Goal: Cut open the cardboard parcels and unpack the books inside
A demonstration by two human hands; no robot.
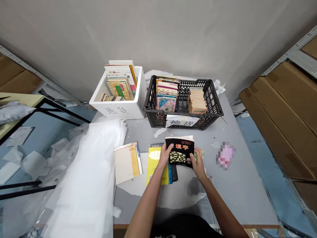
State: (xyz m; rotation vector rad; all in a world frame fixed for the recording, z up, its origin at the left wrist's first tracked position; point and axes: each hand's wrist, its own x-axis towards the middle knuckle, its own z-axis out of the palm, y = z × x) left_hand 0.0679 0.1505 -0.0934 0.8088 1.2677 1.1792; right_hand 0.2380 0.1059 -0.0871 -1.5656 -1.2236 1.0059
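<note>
A small black book (180, 151) with orange characters and a crossword grid on its cover is held above the table between both hands. My left hand (165, 154) grips its left edge, thumb on the cover. On the right edge my right hand (198, 162) closes around it, and a greenish item (203, 154) shows partly behind those fingers; I cannot tell whether it is held too. Under my left hand lies a yellow book (154, 165), overlapping blue and dark books. Further left rests a cream-coloured book stack (126, 163).
At the back stand a white foam box (119, 111) of books and a black plastic crate (160, 122) holding two rows of books. White packing sheets (81, 185) pile at the left. A blurred pink item (226, 156) lies right. Cardboard boxes (284, 115) line the right side.
</note>
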